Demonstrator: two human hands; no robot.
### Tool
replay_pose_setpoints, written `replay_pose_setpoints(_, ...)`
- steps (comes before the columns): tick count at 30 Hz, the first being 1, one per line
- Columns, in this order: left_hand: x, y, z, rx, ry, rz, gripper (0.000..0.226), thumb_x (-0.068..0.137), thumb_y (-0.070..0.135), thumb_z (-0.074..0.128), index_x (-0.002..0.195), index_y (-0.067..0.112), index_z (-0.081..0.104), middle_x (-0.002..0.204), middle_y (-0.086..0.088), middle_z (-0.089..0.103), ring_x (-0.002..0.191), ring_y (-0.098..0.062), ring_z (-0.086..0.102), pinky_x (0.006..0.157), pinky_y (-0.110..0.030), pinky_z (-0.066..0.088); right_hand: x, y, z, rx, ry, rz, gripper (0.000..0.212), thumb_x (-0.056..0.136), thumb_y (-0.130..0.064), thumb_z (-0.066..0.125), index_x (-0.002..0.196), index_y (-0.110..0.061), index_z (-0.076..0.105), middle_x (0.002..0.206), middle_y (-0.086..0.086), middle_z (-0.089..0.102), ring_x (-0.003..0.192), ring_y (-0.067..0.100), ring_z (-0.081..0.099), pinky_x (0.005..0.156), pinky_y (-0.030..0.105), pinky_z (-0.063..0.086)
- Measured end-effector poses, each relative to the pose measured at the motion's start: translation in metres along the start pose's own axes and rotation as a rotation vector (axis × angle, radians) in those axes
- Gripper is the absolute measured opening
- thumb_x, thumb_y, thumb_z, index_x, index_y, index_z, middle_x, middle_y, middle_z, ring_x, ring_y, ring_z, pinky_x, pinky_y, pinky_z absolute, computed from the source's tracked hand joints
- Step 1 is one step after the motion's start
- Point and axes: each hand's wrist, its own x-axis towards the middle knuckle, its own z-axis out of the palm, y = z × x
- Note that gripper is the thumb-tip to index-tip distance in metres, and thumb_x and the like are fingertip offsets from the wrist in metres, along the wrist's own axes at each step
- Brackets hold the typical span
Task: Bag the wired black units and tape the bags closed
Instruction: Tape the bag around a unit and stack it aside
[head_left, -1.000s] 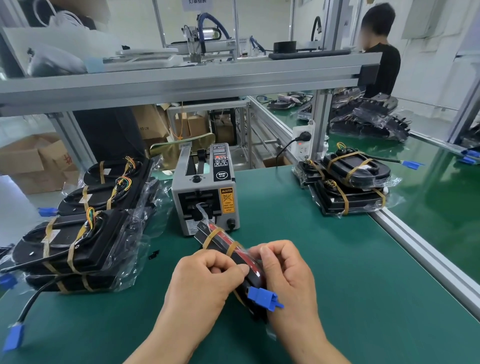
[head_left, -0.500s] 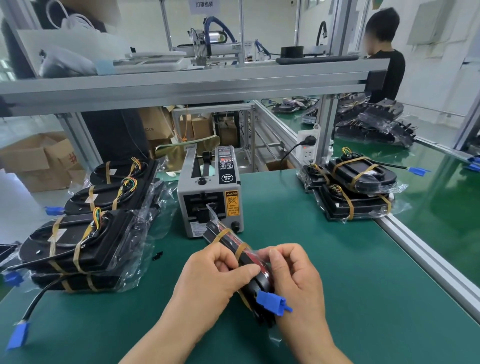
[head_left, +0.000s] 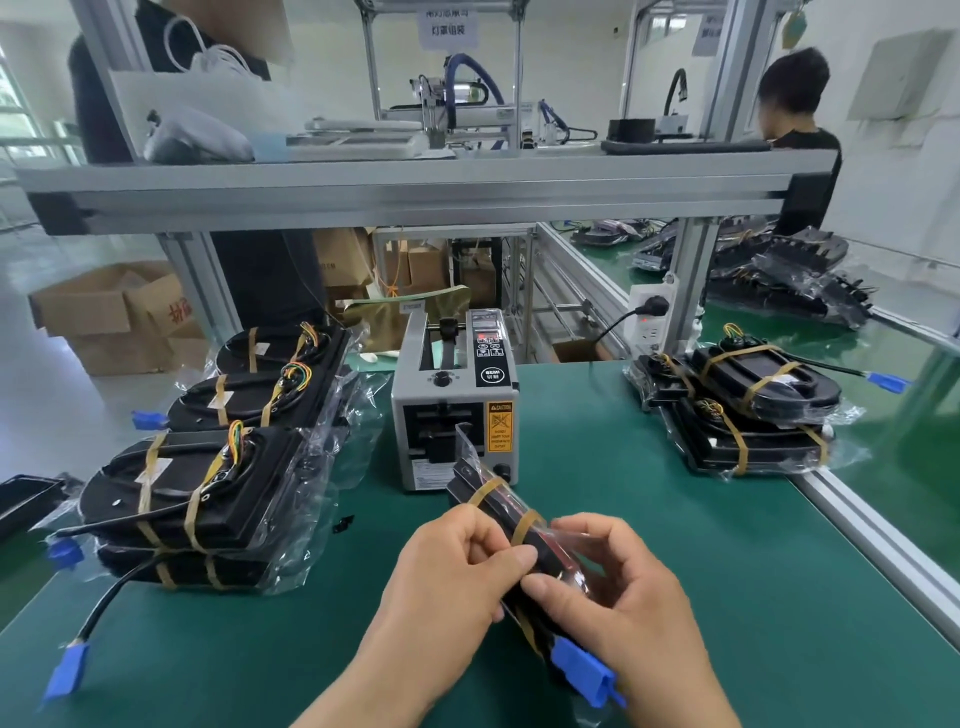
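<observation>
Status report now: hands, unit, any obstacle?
Left hand and right hand both grip the bagged black unit. Tape dispenser just behind it. Nothing blocking.

The one camera sits on my head, facing forward and down, close above my left hand (head_left: 453, 569) and right hand (head_left: 631, 608); the tape dispenser (head_left: 453, 410) stands just beyond them.

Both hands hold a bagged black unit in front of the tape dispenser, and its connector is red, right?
No: the connector is blue, not red, per the head view. The left hand and right hand do hold the bagged black unit before the tape dispenser.
</observation>
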Motion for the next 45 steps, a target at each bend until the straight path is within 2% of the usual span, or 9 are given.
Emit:
replay_pose_setpoints(5, 0.003, 0.007, -0.009, -0.041, -0.065, 0.001, 0.016, 0.082, 0.037, 0.073, 0.071, 0.028, 0.064, 0.053, 0.007, 0.057, 0.046, -0.006, 0.051, 0.052, -0.016, 0.041, 0.004, 0.002, -0.003, -0.021, -0.027, -0.029, 0.04, 0.069, -0.016, 0.087, 0.09, -0.044, 0.07, 0.088, -0.009, 0.077, 0.079, 0.01, 0.071, 0.071, 0.014, 0.053)
replay_pose_setpoints(7, 0.015, 0.009, -0.018, -0.213, 0.062, -0.023, 0.025, 0.085, 0.028, 0.073, 0.063, 0.023, 0.065, 0.052, 0.006, 0.056, 0.044, -0.007, 0.046, 0.048, -0.014, 0.039, 0.004, 0.006, -0.003, -0.017, 0.02, -0.045, 0.039, 0.071, -0.011, 0.086, 0.089, -0.042, 0.071, 0.085, -0.008, 0.076, 0.075, 0.009, 0.07, 0.07, 0.013, 0.052)
replay_pose_setpoints(9, 0.037, 0.008, -0.029, -0.419, 0.228, -0.123, 0.026, 0.089, 0.023, 0.07, 0.064, 0.02, 0.067, 0.053, 0.006, 0.055, 0.043, -0.006, 0.043, 0.046, -0.016, 0.039, 0.006, 0.008, -0.001, -0.021, 0.054, -0.058, 0.038, 0.07, -0.009, 0.085, 0.087, -0.041, 0.072, 0.082, -0.007, 0.076, 0.072, 0.008, 0.069, 0.068, 0.011, 0.051)
replay_pose_setpoints(11, 0.064, 0.005, -0.038, -0.574, 0.296, -0.266, 0.015, 0.091, 0.022, 0.069, 0.077, 0.015, 0.071, 0.057, 0.005, 0.058, 0.046, -0.005, 0.045, 0.046, -0.018, 0.04, 0.007, 0.009, 0.0, -0.036, 0.078, -0.07, 0.038, 0.069, -0.008, 0.085, 0.084, -0.041, 0.072, 0.081, -0.007, 0.076, 0.07, 0.008, 0.068, 0.067, 0.009, 0.05)
replay_pose_setpoints(15, 0.102, -0.004, -0.035, -0.711, 0.274, -0.479, 0.015, 0.09, 0.018, 0.069, 0.077, 0.012, 0.066, 0.059, 0.003, 0.056, 0.049, -0.007, 0.044, 0.037, -0.017, 0.036, 0.007, 0.009, 0.0, -0.047, 0.118, -0.085, 0.036, 0.068, -0.009, 0.085, 0.082, -0.04, 0.072, 0.079, -0.006, 0.076, 0.064, 0.008, 0.066, 0.065, 0.009, 0.049)
replay_pose_setpoints(20, 0.125, -0.005, -0.029, -0.765, 0.276, -0.559, 0.015, 0.092, 0.017, 0.065, 0.078, 0.013, 0.064, 0.054, 0.006, 0.056, 0.039, -0.003, 0.046, 0.034, -0.013, 0.034, 0.005, 0.01, 0.005, -0.037, 0.143, -0.122, 0.039, 0.066, -0.005, 0.085, 0.081, -0.038, 0.072, 0.079, -0.006, 0.077, 0.067, 0.009, 0.07, 0.065, 0.008, 0.05)
replay_pose_setpoints(34, 0.136, 0.004, -0.012, -0.816, 0.391, -0.622, 0.005, 0.089, 0.014, 0.069, 0.091, 0.011, 0.066, 0.053, 0.003, 0.059, 0.032, -0.003, 0.048, 0.032, -0.013, 0.034, 0.005, 0.012, 0.002, -0.022, 0.114, -0.107, 0.035, 0.066, -0.012, 0.086, 0.084, -0.039, 0.072, 0.079, -0.005, 0.076, 0.066, 0.011, 0.069, 0.064, 0.009, 0.05)
replay_pose_setpoints(40, 0.13, 0.001, -0.009, -0.855, 0.47, -0.517, 0.018, 0.084, 0.009, 0.065, 0.069, 0.014, 0.056, 0.046, 0.006, 0.051, 0.04, -0.006, 0.045, 0.034, -0.017, 0.032, 0.005, 0.012, -0.001, -0.013, 0.105, -0.099, 0.034, 0.066, -0.015, 0.085, 0.085, -0.039, 0.072, 0.079, -0.005, 0.076, 0.066, 0.011, 0.068, 0.065, 0.011, 0.051)
replay_pose_setpoints(45, 0.1, -0.002, -0.032, -0.753, 0.321, -0.299, 0.021, 0.086, 0.012, 0.067, 0.069, 0.019, 0.057, 0.051, 0.007, 0.051, 0.04, -0.005, 0.042, 0.043, -0.018, 0.037, 0.007, 0.014, -0.002, 0.0, 0.091, -0.1, 0.033, 0.065, -0.018, 0.084, 0.087, -0.038, 0.073, 0.081, -0.003, 0.076, 0.064, 0.012, 0.067, 0.064, 0.014, 0.052)
